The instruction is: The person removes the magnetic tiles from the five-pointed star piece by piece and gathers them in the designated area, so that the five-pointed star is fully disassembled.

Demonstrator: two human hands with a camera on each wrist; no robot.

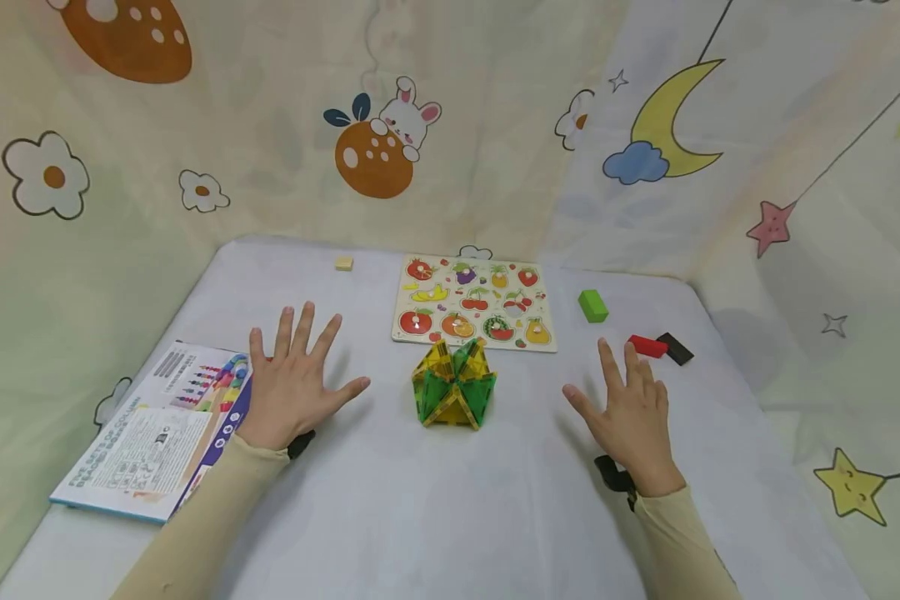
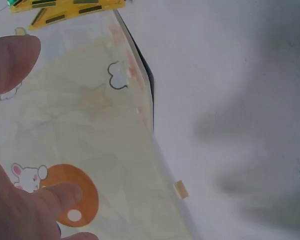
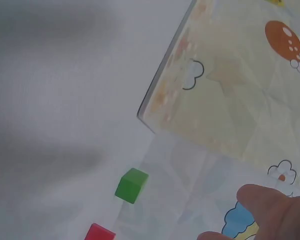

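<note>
A faceted shape of see-through green and yellow magnetic tiles (image 1: pixel 453 387) stands mid-table, between the two hands and touching neither. To its left, my left hand (image 1: pixel 288 383) has its fingers spread and straight, and it holds nothing. That hand overlaps the right edge of a printed box or book (image 1: pixel 146 442) in the head view. Over on the other side, my right hand (image 1: pixel 630 417) is also spread out and bare, nearest to a red block (image 1: pixel 647 347). In the left wrist view, the yellow tiles (image 2: pixel 75 12) show at the top edge.
Behind the tiles lies a fruit puzzle board (image 1: pixel 474 302). A small pale wooden block (image 1: pixel 344 263) sits at the back left. Toward the right are a green block (image 1: pixel 592 306) and a black block (image 1: pixel 675 348). A patterned cloth (image 1: pixel 270 125) hangs behind the table.
</note>
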